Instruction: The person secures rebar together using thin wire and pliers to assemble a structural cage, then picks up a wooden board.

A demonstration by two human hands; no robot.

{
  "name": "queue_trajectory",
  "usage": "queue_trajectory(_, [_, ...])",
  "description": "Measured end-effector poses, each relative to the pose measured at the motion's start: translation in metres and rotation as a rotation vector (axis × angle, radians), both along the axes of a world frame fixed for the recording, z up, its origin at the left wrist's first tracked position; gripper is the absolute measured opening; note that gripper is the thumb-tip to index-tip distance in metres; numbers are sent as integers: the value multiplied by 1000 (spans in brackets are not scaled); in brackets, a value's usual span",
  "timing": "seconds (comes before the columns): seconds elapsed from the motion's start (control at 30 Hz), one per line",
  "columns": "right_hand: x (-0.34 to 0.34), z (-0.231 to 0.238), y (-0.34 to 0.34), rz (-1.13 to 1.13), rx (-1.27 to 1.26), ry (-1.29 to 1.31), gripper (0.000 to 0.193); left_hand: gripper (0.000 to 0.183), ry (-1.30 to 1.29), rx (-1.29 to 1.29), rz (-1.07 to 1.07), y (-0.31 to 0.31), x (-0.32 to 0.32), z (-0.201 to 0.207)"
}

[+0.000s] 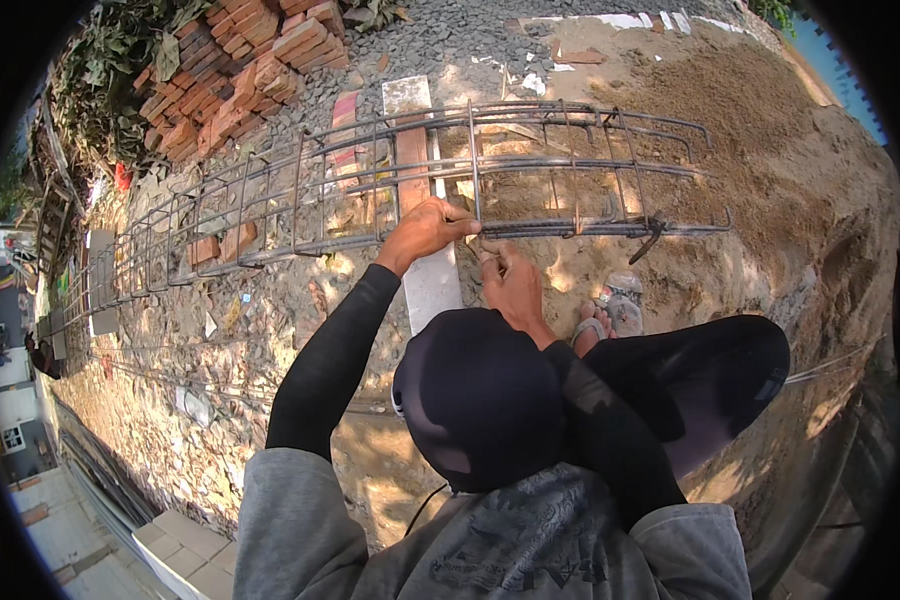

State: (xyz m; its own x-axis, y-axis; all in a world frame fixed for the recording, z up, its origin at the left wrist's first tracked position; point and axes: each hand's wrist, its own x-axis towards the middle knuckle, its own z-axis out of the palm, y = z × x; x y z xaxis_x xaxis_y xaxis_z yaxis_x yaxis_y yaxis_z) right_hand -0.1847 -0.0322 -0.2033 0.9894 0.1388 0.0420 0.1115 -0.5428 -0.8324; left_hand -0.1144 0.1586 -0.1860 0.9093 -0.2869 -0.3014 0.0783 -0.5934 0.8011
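Note:
A long rebar cage (570, 165) of dark steel bars and rectangular stirrups lies across the view in front of me. At its near lengthwise bars, where an upright stirrup (475, 160) meets them, my left hand (422, 236) has its thumb and forefinger pinched together. Just below that joint is my right hand (515, 292), fingers curled and closed close to the bars. Whatever thin piece sits between the fingertips is too small to make out. Farther right, a dark hand tool (649, 240), perhaps pincers, hangs on the near bars.
Under the cage lies a pale board (433, 290). Stacked red bricks (225, 75) stand at the far left, beside grey gravel (450, 50). Loose bricks (222, 245) lie beneath the cage. Sand (730, 110) covers the far right. A sandalled foot (592, 325) is by my right hand.

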Motion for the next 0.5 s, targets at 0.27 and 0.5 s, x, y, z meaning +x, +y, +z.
queue_trajectory(0.27, [9,-8,12,-78,250,417,38,33,95,-73,74,3,-7,7])
queue_trajectory(0.5, [24,6,7,-59,654,868,33,37,-4,160,-71,10,-6,-7])
